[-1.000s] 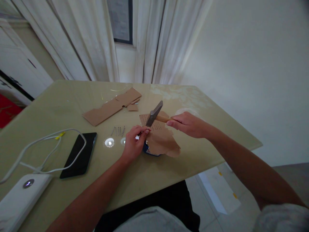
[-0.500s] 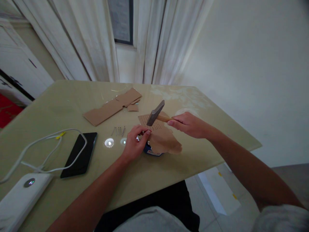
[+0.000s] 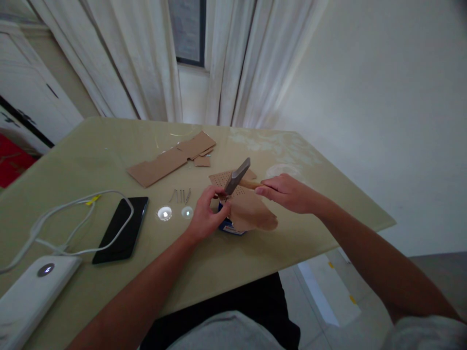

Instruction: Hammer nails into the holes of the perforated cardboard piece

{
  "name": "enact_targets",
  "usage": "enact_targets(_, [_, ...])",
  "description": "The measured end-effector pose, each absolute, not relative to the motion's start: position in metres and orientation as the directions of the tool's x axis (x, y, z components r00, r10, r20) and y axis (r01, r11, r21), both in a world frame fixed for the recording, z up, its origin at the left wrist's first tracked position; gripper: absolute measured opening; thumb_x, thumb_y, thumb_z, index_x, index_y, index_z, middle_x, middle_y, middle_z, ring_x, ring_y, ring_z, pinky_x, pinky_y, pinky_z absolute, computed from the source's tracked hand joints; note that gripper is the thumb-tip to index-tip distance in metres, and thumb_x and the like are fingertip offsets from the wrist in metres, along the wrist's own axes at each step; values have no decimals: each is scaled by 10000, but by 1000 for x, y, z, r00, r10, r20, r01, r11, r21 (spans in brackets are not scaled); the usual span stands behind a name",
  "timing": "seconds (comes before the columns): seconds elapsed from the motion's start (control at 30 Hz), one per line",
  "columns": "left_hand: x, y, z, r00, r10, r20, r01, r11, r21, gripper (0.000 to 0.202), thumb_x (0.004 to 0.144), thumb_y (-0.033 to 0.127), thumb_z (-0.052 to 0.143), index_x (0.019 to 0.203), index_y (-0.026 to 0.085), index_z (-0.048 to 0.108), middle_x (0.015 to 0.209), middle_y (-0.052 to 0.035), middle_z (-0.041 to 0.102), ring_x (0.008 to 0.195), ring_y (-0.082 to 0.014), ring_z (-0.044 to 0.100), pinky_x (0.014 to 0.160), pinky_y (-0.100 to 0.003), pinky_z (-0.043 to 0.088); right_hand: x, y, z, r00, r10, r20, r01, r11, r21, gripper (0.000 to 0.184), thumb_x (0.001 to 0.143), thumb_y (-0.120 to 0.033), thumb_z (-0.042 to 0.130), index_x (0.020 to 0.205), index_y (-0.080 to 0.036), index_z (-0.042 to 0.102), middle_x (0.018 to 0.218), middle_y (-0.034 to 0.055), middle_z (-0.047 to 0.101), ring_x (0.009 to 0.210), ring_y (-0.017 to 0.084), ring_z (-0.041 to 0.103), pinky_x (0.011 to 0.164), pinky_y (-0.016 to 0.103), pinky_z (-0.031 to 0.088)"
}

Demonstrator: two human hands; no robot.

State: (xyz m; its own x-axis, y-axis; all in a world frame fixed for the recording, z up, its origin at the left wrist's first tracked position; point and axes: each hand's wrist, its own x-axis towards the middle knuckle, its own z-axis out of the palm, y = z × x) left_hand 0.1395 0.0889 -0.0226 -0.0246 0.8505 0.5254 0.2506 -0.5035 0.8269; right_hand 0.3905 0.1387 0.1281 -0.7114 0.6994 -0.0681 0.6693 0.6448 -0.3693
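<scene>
My right hand (image 3: 282, 192) is closed round the wooden handle of a hammer (image 3: 238, 176). The metal head is low over a brown piece of cardboard (image 3: 251, 211), close to my left fingertips. Rows of small holes mark the cardboard's far part, and its near edge is torn. Under it sits a blue object (image 3: 231, 228), mostly covered. My left hand (image 3: 206, 214) rests at the cardboard's left edge, thumb and forefinger apart. A thin dark nail (image 3: 226, 198) seems to stand between them, partly hidden by the hammer head.
Several loose nails (image 3: 180, 196) lie left of my left hand. Farther back are torn cardboard strips (image 3: 171, 160). At left lie a black phone (image 3: 122, 231), a white cable (image 3: 78, 253) and a white power bank (image 3: 40, 291). The table's front edge (image 3: 219, 293) is close to me.
The hammer head has come down closer to my left fingertips. My left thumb has drawn away from the forefinger, opening the pinch. The view has shifted slightly.
</scene>
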Motion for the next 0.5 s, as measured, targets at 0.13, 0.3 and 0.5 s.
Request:
enact_targets(0.13, [139,89,-23,-25,852,522,243,-502,830,180,903,234,707,1083,225,695,1048,-46,724,975,-214,664,893,-360,535,386,137,122,-722,683,-112,677,664,-318,733,1123,-752,293,750,-202,601,672,15,578,650,162,501,686,337,278])
enact_targets(0.3, [138,90,-22,-6,855,519,249,-501,829,214,908,268,724,1114,223,690,1057,-54,723,973,-218,663,890,-363,543,388,139,126,-714,697,-76,668,643,-375,717,1112,-765,334,749,-201,586,669,5,568,653,157,516,691,329,296])
enact_targets(0.5, [137,88,-19,18,855,519,247,-507,826,260,877,278,770,1112,232,667,1081,-52,724,1003,-223,672,919,-375,551,384,140,116,-714,684,-146,685,641,-347,701,1129,-716,350,754,-193,628,698,30,620,665,167,529,689,331,298])
